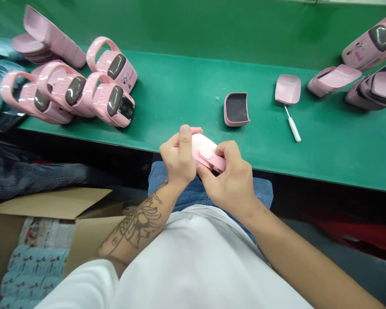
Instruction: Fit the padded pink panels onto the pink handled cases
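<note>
Both my hands hold one small pink plastic part [206,153] with an oval raised button, just in front of the green table's near edge [309,167], above my lap. My left hand [177,158] wraps its fingers round the part's left end, thumb up. My right hand [230,176] pinches the part's right end from below and the side. On the table beyond lie a pink shell with a dark lining [236,109], a pink lid [287,89] and a white-handled tool [292,125].
Finished pink handled units with dark windows [111,101] are piled at the table's left, more pink units [369,43] and shells at the right. An open cardboard box [51,223] with printed packs stands by my left knee. Dark cloth lies left.
</note>
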The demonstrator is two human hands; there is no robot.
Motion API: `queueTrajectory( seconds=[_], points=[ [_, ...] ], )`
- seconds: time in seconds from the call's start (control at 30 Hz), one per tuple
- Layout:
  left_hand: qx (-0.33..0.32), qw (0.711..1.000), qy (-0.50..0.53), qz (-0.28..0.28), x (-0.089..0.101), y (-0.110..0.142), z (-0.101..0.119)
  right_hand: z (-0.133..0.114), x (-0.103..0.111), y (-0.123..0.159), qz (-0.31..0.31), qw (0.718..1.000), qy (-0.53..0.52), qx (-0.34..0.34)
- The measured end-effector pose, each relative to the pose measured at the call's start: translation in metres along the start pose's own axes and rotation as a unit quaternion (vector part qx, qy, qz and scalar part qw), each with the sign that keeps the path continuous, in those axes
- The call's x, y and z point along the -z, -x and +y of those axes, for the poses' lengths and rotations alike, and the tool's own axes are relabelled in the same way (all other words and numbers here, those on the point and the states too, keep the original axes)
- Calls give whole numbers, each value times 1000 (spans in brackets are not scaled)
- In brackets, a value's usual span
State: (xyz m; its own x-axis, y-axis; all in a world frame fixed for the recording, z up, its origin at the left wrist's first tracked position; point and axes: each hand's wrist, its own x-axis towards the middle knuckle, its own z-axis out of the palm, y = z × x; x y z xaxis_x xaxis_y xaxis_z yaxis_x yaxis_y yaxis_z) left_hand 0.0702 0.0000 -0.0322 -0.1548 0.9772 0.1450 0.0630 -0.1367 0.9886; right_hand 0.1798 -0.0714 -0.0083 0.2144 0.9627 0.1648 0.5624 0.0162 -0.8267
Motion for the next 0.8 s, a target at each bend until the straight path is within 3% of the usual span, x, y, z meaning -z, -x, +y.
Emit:
queueTrajectory(
  seconds=[0.13, 0.3, 0.4, 0.5, 0.57, 0.63, 0.7, 0.8],
  points=[
    [2, 1000, 24, 8, -3, -2, -3, 8, 1, 1, 7, 1000, 0, 7],
    [76, 992, 94, 39, -5, -19, -11, 31, 9, -8, -12, 994, 10, 104],
    [131, 980, 143, 45, -1, -29, -13, 44, 0, -12, 20, 996, -3, 84],
    [133, 973, 179, -60, 12, -35, -20, 52, -11, -17, 44, 998, -54, 11],
    [81, 973, 162, -144, 23, -37, -29, 56, -14, -21, 48, 995, -78, -28],
    [39, 974, 129, -180, 31, -38, -38, 60, -16, -24, 46, 993, -97, -47],
    [35, 979, 126, -158, 33, -37, -44, 63, -20, -27, 55, 989, -124, -50],
    [94, 967, 221, -79, 26, -30, -42, 61, -30, -29, 37, 977, -203, -56]
  ],
)
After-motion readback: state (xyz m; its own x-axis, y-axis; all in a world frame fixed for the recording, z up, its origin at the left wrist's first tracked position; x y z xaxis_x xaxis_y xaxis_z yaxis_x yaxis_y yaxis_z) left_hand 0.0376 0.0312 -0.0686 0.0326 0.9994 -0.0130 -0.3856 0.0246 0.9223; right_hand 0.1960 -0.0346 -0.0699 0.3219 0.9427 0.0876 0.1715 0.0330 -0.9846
